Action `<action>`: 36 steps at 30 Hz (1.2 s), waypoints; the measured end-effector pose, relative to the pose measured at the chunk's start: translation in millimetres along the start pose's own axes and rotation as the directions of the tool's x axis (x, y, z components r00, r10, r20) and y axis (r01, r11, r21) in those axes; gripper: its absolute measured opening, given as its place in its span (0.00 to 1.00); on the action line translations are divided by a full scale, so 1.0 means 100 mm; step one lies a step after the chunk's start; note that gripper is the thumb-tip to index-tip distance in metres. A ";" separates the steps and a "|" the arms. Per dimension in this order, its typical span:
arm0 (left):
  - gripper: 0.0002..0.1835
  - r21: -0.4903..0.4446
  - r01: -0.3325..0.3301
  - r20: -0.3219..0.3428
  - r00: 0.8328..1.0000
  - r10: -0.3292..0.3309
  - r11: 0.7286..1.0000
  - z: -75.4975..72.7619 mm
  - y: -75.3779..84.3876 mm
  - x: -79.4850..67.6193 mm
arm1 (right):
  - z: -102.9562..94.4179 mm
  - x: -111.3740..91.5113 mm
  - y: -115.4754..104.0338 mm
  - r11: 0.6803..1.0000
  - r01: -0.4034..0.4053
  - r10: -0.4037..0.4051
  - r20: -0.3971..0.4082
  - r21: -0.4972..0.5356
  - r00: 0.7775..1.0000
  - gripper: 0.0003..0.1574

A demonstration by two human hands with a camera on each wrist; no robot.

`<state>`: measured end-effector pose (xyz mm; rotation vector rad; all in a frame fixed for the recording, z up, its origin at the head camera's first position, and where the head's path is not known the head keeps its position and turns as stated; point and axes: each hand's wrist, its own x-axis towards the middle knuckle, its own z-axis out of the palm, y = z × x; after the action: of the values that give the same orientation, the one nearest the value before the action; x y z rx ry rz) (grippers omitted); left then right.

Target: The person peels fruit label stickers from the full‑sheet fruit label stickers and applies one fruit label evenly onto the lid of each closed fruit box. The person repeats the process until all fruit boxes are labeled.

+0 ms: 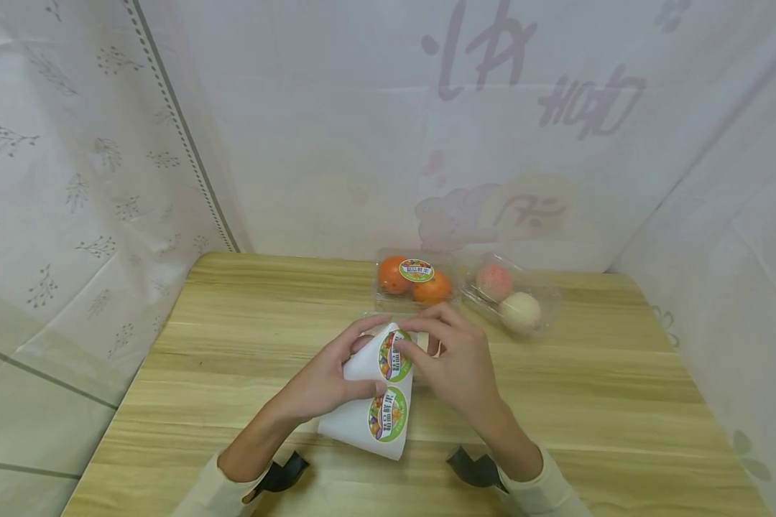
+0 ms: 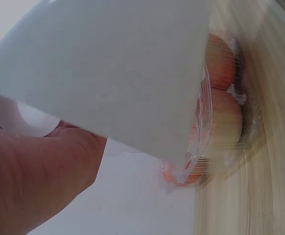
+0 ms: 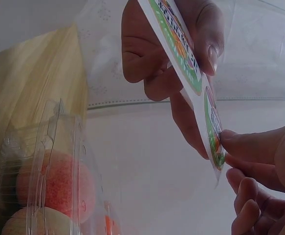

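A white strip of fruit-label stickers [image 1: 356, 424] is held up over the table, two oval green-edged stickers showing on it. My left hand [image 1: 326, 373] grips the strip, thumb across its front and fingers behind. With thumb and index finger, my right hand [image 1: 462, 359] pinches the upper sticker [image 3: 215, 127] at the strip's far end; whether its edge has lifted cannot be told. Below the strip stands a clear plastic box holding reddish apples [image 2: 225, 115], mostly hidden by my hands in the head view.
Behind my hands, a clear box holds two orange fruits [image 1: 432, 287] under an oval label [image 1: 417, 271]. To its right, another clear box holds two peaches [image 1: 519, 312]. Patterned cloth [image 1: 336, 143] hangs around the back and sides of the wooden table [image 1: 588, 416].
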<state>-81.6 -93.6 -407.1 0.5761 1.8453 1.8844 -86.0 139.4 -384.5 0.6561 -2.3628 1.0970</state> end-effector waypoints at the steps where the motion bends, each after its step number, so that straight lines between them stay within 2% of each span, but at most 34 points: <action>1: 0.48 -0.001 -0.005 0.007 1.000 0.005 1.000 0.00 0.00 0.00 | 0.00 0.00 0.00 1.000 0.002 -0.002 0.000 -0.003 1.000 0.17; 21: 0.46 0.020 0.034 -0.006 0.999 -0.034 0.999 0.00 -0.02 0.00 | 0.01 0.00 0.00 1.000 0.004 -0.004 0.008 -0.028 1.000 0.16; 36: 0.46 0.027 0.044 -0.008 0.999 -0.044 0.999 0.00 -0.02 0.01 | 0.05 -0.01 0.02 0.998 0.010 -0.011 -0.014 -0.059 1.000 0.16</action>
<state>-82.7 -93.0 -409.2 0.5336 1.8764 1.8379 -87.3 136.2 -389.1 0.6369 -2.3673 1.0206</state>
